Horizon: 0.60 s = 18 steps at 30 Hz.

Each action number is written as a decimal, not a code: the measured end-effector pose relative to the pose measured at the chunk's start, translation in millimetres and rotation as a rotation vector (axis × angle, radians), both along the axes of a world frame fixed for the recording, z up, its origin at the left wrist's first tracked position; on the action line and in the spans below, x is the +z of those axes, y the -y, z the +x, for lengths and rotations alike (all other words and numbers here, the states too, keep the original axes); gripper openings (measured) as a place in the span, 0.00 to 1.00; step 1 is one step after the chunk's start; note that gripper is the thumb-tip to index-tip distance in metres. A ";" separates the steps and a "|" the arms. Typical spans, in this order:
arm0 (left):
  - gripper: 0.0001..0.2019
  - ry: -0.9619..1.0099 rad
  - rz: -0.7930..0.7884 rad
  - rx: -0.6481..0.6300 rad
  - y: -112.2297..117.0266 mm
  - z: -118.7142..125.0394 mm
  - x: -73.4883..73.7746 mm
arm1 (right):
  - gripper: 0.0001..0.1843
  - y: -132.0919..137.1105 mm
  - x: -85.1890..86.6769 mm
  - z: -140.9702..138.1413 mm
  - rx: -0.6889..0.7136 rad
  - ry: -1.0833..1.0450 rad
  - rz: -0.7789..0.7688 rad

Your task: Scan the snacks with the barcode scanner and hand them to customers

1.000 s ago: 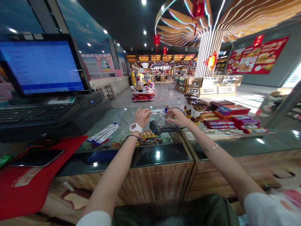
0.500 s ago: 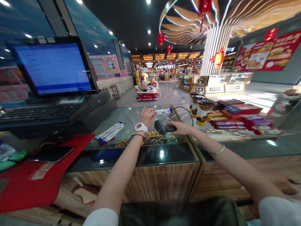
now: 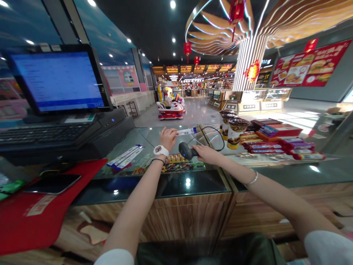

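My left hand (image 3: 168, 138), with a white watch on its wrist, pinches the near end of a slim white and blue packet (image 3: 187, 131) above the glass counter (image 3: 149, 138). My right hand (image 3: 206, 153) is wrapped round the handle of a black barcode scanner (image 3: 186, 150). The scanner's head points left, just below the packet and apart from it. A black cable (image 3: 222, 141) loops on the counter behind my right hand. Several similar slim packets (image 3: 126, 156) lie to the left of my left hand.
A monitor (image 3: 59, 81) and keyboard (image 3: 44, 134) stand at the left. A phone (image 3: 53, 183) lies on a red mat (image 3: 33, 221). At the right are chocolate cups (image 3: 236, 132) and stacked bars (image 3: 267, 147). Candy shows beneath the glass.
The whole view has shifted slightly, so things appear a little further left. Both hands keep their holds on the packet and the scanner, with little relative movement.
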<state>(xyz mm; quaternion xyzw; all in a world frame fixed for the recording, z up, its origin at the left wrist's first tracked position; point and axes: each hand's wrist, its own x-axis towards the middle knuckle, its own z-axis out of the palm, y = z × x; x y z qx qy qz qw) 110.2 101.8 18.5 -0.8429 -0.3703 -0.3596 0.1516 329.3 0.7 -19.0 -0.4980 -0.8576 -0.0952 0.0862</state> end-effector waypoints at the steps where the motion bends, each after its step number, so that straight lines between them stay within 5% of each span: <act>1: 0.09 0.001 0.000 0.005 -0.5 -0.5 0.1 | 0.33 0.6 2.4 0.4 -0.009 -0.002 0.018; 11: 0.09 0.039 -0.027 0.052 -3.3 -5.2 -0.5 | 0.22 15.3 35.5 10.0 -0.234 -0.390 0.197; 18: 0.10 0.023 -0.032 0.078 -0.4 -6.1 -1.7 | 0.23 12.3 38.2 17.4 -0.334 -0.443 0.160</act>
